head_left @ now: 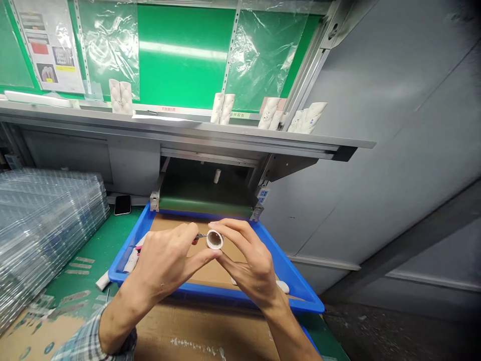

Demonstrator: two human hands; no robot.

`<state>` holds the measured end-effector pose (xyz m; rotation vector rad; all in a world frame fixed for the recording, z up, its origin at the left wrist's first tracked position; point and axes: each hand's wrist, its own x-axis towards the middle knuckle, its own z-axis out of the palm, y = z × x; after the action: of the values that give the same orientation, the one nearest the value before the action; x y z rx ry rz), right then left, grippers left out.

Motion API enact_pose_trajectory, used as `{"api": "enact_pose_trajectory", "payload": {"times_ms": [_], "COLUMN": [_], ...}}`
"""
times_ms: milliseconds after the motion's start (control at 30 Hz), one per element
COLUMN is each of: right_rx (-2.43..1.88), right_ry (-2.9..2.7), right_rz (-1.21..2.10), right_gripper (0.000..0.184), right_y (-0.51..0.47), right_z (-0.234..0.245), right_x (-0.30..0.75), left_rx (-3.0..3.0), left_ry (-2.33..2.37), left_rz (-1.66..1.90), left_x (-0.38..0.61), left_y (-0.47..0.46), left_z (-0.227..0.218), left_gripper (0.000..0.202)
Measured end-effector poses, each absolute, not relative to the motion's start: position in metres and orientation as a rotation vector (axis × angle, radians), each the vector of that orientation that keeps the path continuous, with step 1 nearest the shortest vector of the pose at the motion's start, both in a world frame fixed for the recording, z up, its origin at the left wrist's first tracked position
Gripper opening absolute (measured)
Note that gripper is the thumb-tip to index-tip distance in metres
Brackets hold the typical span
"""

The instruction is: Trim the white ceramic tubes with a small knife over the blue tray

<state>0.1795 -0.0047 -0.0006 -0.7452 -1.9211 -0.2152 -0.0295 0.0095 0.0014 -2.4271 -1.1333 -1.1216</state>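
Two hands hover over one blue tray. The left hand is pinched closed on one small metal tool (its tip just meets the tube), while the right hand, fingers curled, grasps one short white tube between the hands.
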Motion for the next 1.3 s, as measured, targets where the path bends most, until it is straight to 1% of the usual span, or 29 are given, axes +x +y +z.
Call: {"api": "enact_pose_trajectory", "payload": {"times_ms": [167,367,500,567,633,667,700,800,833,867,933,1000,1033,1167,1300], "right_rx": [-0.737,-0.737,-0.738,-0.763,-0.781,-0.773,-0.749,-0.650,-0.627,-0.615,-0.612,-0.617,-0.627,-0.694,-0.687], "right_ry": [-1.913,-1.916,-1.884,-1.814,-1.684,-1.604,-1.515,-1.246,-1.171,-1.112,-1.058,-1.091,-1.146,-1.463,-1.676], "right_rz": [-0.247,-0.280,-0.176,-0.013,0.270,0.450,0.635,1.088,1.185,1.259,1.347,1.356,1.342,1.186,0.945], "right_gripper": [0.030,0.030,0.028,0.026,0.024,0.027,0.032,0.049,0.053,0.055,0.056,0.055,0.054,0.055,0.053], "right_y": [-0.005,-0.003,-0.003,-0.003,0.000,0.001,0.003,0.008,0.008,0.009,0.011,0.013,0.015,0.018,0.009], "right_z": [0.001,-0.001,-0.003,-0.006,-0.009,-0.010,-0.011,-0.012,-0.012,-0.012,-0.014,-0.018,-0.021,-0.025,-0.012], "right_x": [0.179,0.180,0.179,0.178,0.177,0.177,0.176,0.173,0.171,0.168,0.164,0.160,0.159,0.161,0.171], "left_rx": [-2.444,-2.470,-2.665,-2.723,-2.727,-2.731,-2.753,-2.925,-2.982,-3.014,-2.995,-2.913,-2.869,-2.752,-2.706], "left_ry": [-1.150,-1.098,-1.053,-1.064,-1.104,-1.118,-1.119,-1.018,-0.973,-0.935,-0.875,-0.796,-0.738,-0.572,-0.522], "left_rz": [-1.036,-1.028,-1.108,-1.229,-1.364,-1.422,-1.466,-1.523,-1.529,-1.542,-1.588,-1.647,-1.676,-1.746,-1.746], "left_x": [-0.030,-0.029,-0.030,-0.031,-0.033,-0.034,-0.034,-0.035,-0.034,-0.034,-0.032,-0.031,-0.031,-0.032,-0.034], "left_y": [0.008,0.009,0.010,0.011,0.013,0.014,0.015,0.018,0.019,0.019,0.018,0.016,0.015,0.013,0.012], "left_z": [0.002,0.001,0.000,0.000,0.001,0.000,0.000,-0.003,-0.003,-0.004,-0.003,-0.001,0.000,0.002,0.002], "left_gripper": [0.054,0.056,0.052,0.048,0.037,0.030,0.032,0.063,0.065,0.062,0.046,0.033,0.030,0.024,0.021]}}
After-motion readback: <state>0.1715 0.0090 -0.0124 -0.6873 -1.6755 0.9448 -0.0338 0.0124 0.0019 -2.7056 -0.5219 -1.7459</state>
